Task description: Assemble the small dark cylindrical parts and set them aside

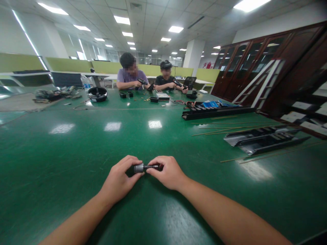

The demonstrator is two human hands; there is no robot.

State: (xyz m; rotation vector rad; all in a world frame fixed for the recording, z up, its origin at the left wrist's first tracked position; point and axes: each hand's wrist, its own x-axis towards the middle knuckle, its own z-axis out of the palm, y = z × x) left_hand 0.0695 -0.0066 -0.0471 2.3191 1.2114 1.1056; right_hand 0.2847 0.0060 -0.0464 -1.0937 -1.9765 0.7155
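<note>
Low over the green table, my two hands meet on one small part: a grey metal cylinder (pixel 139 168) with a thin, dark ribbed shaft (pixel 150 166) sticking out to the right. My left hand (pixel 120 180) is closed on the cylinder, thumb below and fingers above. The shaft lies between the thumb and fingers of my right hand (pixel 169 172), which is closed around it. The part is held roughly level, pointing left to right. Its exact kind is too small to make out, and the shaft's right end is partly hidden by my right hand.
Black metal channels (pixel 270 139) and thin brass-coloured rods (pixel 224 131) lie at the right. Beyond is a long black tray (pixel 219 111) with blue pieces. Two people (pixel 131 73) across the table handle power tools. A round black device (pixel 97 94) sits at the far left.
</note>
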